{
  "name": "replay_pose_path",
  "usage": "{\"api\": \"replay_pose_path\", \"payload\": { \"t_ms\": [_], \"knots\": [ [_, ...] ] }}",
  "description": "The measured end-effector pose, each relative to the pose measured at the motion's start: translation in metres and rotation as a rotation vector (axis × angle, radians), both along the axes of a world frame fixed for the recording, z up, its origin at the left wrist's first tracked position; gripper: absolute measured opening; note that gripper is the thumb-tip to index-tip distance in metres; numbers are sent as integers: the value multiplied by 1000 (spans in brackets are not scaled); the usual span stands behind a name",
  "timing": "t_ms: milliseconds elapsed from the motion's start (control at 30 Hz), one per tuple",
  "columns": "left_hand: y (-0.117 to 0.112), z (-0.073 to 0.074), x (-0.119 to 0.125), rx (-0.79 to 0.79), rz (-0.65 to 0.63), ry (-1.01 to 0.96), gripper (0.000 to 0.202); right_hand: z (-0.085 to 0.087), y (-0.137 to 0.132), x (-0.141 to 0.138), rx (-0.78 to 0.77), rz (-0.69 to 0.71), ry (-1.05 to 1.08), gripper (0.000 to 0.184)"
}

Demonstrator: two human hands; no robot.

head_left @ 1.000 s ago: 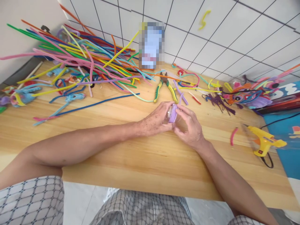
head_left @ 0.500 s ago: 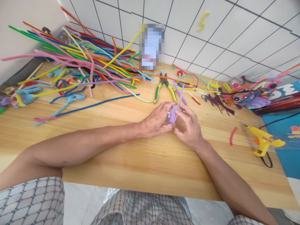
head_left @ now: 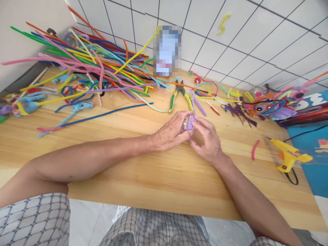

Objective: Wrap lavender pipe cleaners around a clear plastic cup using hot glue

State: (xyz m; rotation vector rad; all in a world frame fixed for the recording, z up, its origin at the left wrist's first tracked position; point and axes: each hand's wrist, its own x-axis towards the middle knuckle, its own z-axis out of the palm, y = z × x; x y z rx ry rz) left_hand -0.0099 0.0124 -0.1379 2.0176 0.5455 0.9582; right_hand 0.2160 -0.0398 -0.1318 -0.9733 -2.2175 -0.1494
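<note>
My left hand (head_left: pixel 170 133) and my right hand (head_left: pixel 207 140) meet over the wooden table (head_left: pixel 143 171), both closed around a small clear round object wound with a purple pipe cleaner (head_left: pixel 190 123). The fingers of both hands pinch it from either side. A loose purple end sticks up towards the pliers. Most of the object is hidden by my fingers.
Yellow-handled pliers (head_left: pixel 180 97) lie just beyond my hands. A big heap of coloured pipe cleaners (head_left: pixel 97 71) fills the back left. A pipe-cleaner figure (head_left: pixel 269 106) sits at the right, and a yellow glue gun (head_left: pixel 289 157) lies near the right edge. A tiled wall stands behind.
My hands stay in place; the fingers shift slightly on the purple pipe cleaner, whose wrapped part now shows less between them.
</note>
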Motion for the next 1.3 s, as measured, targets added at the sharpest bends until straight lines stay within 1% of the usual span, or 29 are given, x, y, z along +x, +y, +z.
{"api": "replay_pose_path", "payload": {
  "t_ms": [133,233,400,567,700,867,1033,1167,1300],
  "knots": [
    [1,2,-1,-10,2,14,58,1,0,-1,-15,2,12,91],
    [1,3,-2,-5,1,45,55,2,0,-2,-21,12,32,90],
    [1,3,-2,-35,9,49,57,2,-1,-2,-47,1,37,86],
    [0,2,-1,-89,-1,35,58,2,-2,-1,-75,-8,31,87],
    [0,1,-1,-80,-3,46,59,3,-3,-3,-86,-3,33,89],
    [1,0,1,-36,13,31,62,5,-5,-5,-61,3,26,88],
    [1,0,1,0,19,18,57,3,-4,-5,-35,-17,24,87],
    [-1,2,1,-33,28,38,54,2,-5,-5,-22,-15,4,85],
    [-2,3,0,-69,21,57,56,2,-5,-5,-32,-8,-4,85]
  ]
}}
